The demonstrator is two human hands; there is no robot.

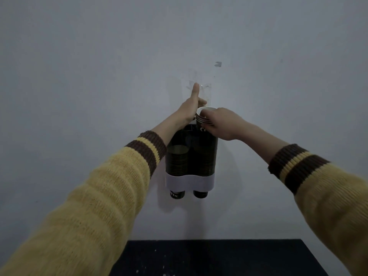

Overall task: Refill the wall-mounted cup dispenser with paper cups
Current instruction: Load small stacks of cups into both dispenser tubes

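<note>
The cup dispenser [205,156] hangs on the wall: two dark see-through tubes side by side with a white band [189,182] round the bottom. My right hand [223,122] grips a short stack of paper cups [200,117] at the top of the right tube, rims upward. My left hand [191,108] is just left of it, thumb pointing straight up the wall, fingers holding what looks like a faint clear lid [201,90] raised above the tubes. The left tube holds a stack of cups [177,160]. A dark cup sticks out below each tube [177,194].
A plain pale wall fills most of the view, with a small grey mark [218,64] above the dispenser. A black tabletop [219,257] with light specks lies below, against the wall. My yellow sleeves with brown cuffs reach in from both lower corners.
</note>
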